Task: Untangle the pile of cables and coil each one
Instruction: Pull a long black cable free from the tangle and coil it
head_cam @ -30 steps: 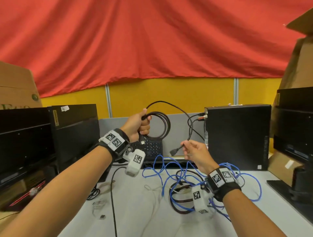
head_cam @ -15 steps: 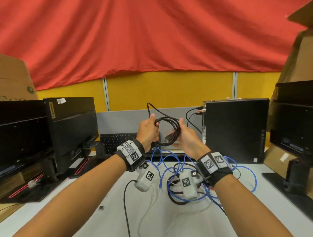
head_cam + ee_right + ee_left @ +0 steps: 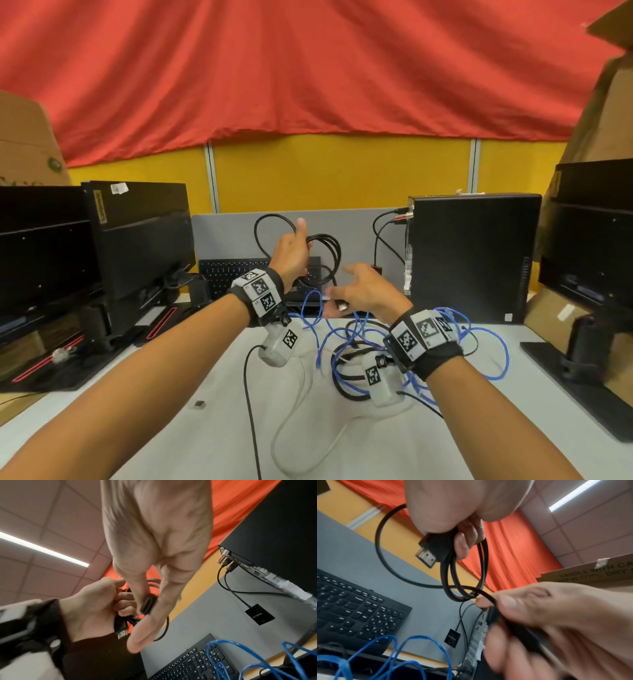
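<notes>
My left hand (image 3: pixel 293 255) is raised above the table and grips a coiled black HDMI cable (image 3: pixel 329 254). One of its metal plugs (image 3: pixel 429 553) sticks out below the fingers. A loose loop (image 3: pixel 270 228) rises left of the thumb. Just below and right of the coil, my right hand (image 3: pixel 363 291) pinches the cable's other plug (image 3: pixel 146 605) between thumb and forefinger. On the table under both hands lies the tangled pile: a blue network cable (image 3: pixel 344 329), a thick black cable (image 3: pixel 342 380) and a thin white cable (image 3: pixel 303 390).
A black keyboard (image 3: pixel 233 274) leans against the grey partition behind the hands. A black PC tower (image 3: pixel 472 257) with plugged-in leads stands to the right. Monitors stand at the left (image 3: pixel 137 240) and right (image 3: pixel 589 222). A small dark chip (image 3: pixel 199 404) lies on the white table.
My right hand brought the free end to the coil, then dropped below and to the right of it with the plug. The left hand holds the coil and has shifted slightly right.
</notes>
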Tool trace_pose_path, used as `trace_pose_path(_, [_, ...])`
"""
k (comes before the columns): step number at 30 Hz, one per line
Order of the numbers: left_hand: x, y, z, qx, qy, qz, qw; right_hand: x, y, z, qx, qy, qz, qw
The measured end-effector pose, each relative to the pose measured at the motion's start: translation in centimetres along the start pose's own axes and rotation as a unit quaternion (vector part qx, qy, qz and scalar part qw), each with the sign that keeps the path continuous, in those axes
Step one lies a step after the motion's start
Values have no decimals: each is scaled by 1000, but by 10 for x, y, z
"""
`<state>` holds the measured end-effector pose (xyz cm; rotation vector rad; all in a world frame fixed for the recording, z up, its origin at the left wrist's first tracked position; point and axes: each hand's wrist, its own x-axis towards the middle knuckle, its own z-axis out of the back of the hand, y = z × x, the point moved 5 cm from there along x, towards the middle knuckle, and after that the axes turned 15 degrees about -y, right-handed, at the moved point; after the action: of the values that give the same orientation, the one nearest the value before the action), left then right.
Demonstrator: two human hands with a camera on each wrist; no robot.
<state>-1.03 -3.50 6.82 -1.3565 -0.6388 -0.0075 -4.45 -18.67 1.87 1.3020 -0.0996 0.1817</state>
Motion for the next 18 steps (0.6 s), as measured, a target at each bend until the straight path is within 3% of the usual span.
trace_pose_path(3, [18,0,19,-47,-36,57,997,-11,-8,-4,-101,103,36,989])
trace_pose_path(5, [33,-4,34,-93,-48,64,992,-13,-16,0,-197,125,59,971])
trace_pose_path(10, [52,-33,54,-246,29,35,968,0,-28,8,-367,34,105,924])
trace_pose_path(14, [49,-63,49,-297,104,1,949,15,-36,8,-473,-32,110,874])
trace_pose_path(18, [43,-79,42,-293,123,-13,948,22,-48,14,-466,-86,84,876])
